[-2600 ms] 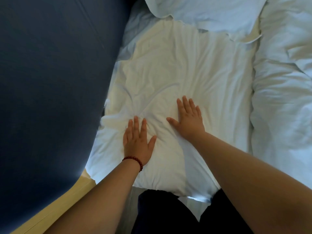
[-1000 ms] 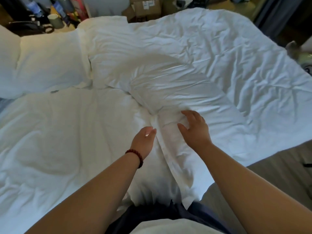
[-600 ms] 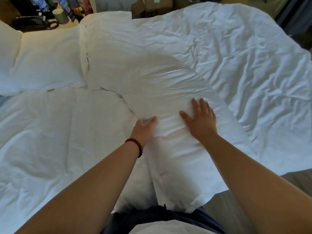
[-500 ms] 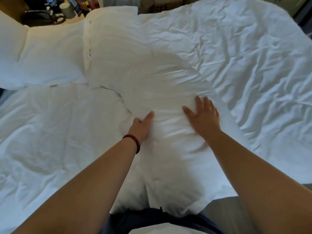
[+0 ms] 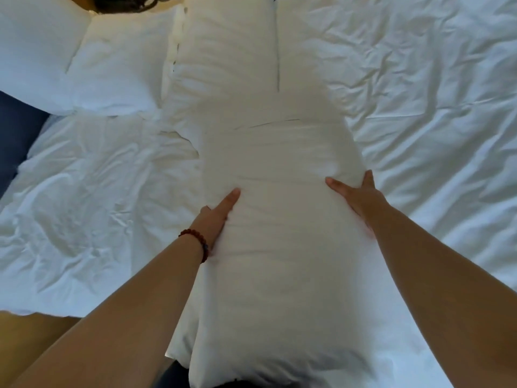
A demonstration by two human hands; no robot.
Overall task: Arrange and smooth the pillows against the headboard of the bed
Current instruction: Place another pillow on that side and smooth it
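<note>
Centrally, a long plump white pillow (image 5: pixel 279 261) in a smooth fabric case, placed lengthwise up the view, near end over the dark trousers (image 5: pixel 179 373) of the person, far end meeting a second white pillow (image 5: pixel 226 65) beyond it. Held at about its middle from both sides. On its left flank the left hand (image 5: pixel 216 217), thumb stretched up over the top face, the other fingers curled round the edge and hidden there, so gripping the pillow; around that wrist a bracelet of dark red beads (image 5: pixel 195 243). On the right flank the right hand (image 5: pixel 356 196), thumb laid on the top face and fingers wrapped against the side, also gripping, with the case dented inward between the two hands. To both sides, wrinkled white bedding (image 5: pixel 419 121) over the whole bed. At upper left a third white pillow (image 5: pixel 112 71), just beside the second one, and a fourth white pillow (image 5: pixel 36 43) touching it at the corner. At the far left edge a strip of dark blue padded headboard (image 5: pixel 16 130), well apart from the held pillow, with bedding between. Resting on the bedding or lifted a little from it: impossible to tell.
</note>
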